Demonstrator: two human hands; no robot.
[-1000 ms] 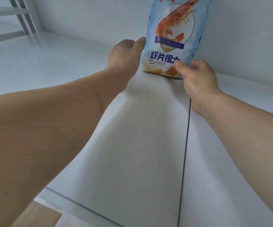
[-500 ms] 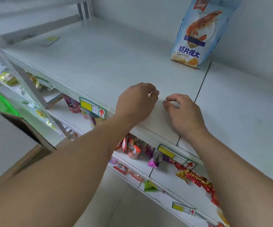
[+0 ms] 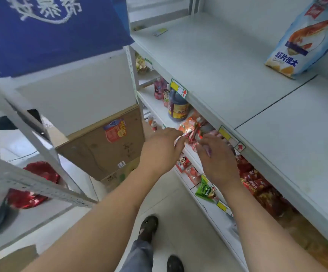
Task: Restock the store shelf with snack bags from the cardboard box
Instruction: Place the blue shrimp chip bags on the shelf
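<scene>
A blue shrimp-chip bag (image 3: 300,42) stands upright at the back of the white upper shelf (image 3: 218,61), leaning on the wall, with no hand touching it. My left hand (image 3: 163,148) and my right hand (image 3: 218,158) hover side by side below the shelf's front edge, in front of the small snack packs on the lower shelf. The fingers of both are loosely curled and hold nothing that I can see. A brown cardboard box (image 3: 104,146) stands on the floor to the left of the shelf; its inside is hidden.
A dark sauce bottle (image 3: 179,107), red snack bags (image 3: 257,179) and a green bag (image 3: 205,190) fill the lower shelves. A grey metal rack (image 3: 31,181) with red foil items stands at the left under a blue banner (image 3: 51,26). My feet (image 3: 149,226) are on the tiled floor.
Both hands let go of the shrimp-chip bag, drew back over the shelf edge and dropped in front of the lower shelf. The view swung down and left, showing the box.
</scene>
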